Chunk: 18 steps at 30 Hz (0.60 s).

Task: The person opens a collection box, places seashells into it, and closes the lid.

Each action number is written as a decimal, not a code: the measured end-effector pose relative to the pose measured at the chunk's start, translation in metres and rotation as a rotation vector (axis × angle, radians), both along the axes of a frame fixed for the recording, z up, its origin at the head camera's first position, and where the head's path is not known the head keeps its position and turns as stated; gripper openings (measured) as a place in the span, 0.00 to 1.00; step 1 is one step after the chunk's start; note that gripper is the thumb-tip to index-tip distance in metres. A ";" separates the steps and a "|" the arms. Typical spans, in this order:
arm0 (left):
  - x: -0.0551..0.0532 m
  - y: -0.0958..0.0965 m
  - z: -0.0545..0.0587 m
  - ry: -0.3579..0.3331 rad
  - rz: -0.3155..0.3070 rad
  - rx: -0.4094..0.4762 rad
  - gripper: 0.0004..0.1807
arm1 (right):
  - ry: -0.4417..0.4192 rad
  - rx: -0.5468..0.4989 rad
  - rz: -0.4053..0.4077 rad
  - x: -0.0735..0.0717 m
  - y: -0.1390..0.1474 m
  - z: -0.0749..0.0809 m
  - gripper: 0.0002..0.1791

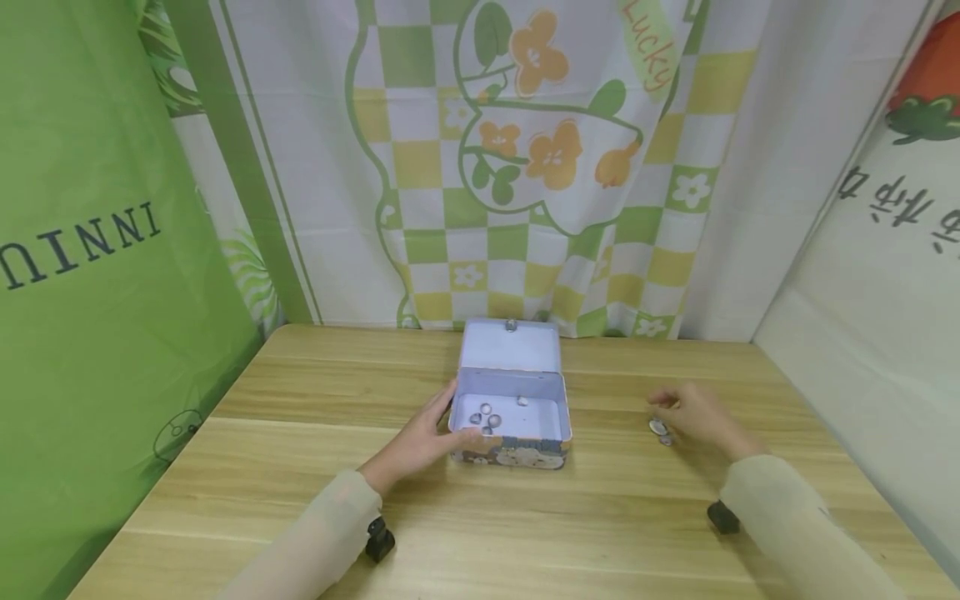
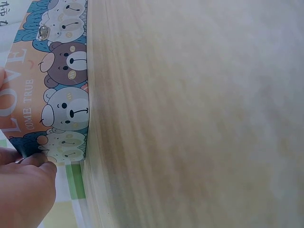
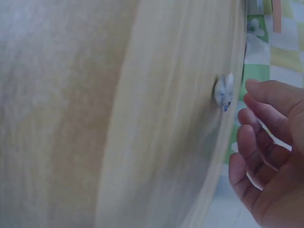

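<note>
An open tin box (image 1: 513, 452) with a pale lavender inside stands at the middle of the table, its lid tipped back. Its front (image 2: 66, 109) shows cartoon bears and printed lettering in the left wrist view. My left hand (image 1: 420, 437) grips the box by its left side, thumb across the front rim. Several small silvery pieces (image 1: 486, 409) lie inside, mostly at the left. On the table to the right are small shiny pieces (image 1: 660, 427), whitish with blue in the right wrist view. Beside them is my right hand (image 1: 697, 417), fingers loosely bent, holding nothing visible.
The wooden table (image 1: 322, 392) runs back to a checked, flowered curtain (image 1: 540, 183). Green cloth (image 1: 97, 333) hangs on the left, and a white printed sheet (image 1: 877, 292) on the right. A thin dark cable (image 1: 176, 432) shows beyond the table's left edge.
</note>
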<state>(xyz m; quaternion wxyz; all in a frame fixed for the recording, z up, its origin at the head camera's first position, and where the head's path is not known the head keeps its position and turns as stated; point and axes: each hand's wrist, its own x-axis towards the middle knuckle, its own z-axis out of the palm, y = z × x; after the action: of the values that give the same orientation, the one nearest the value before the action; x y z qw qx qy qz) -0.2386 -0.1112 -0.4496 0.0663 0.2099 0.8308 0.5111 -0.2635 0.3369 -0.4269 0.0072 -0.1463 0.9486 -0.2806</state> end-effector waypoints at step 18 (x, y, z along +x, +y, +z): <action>0.000 -0.001 -0.002 -0.014 0.005 -0.011 0.54 | -0.112 0.000 -0.066 -0.002 -0.001 -0.007 0.20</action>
<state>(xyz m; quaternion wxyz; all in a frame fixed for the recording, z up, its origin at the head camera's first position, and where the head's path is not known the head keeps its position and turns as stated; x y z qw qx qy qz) -0.2387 -0.1121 -0.4512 0.0722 0.2039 0.8337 0.5081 -0.2654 0.3355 -0.4343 0.0509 -0.0993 0.9510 -0.2885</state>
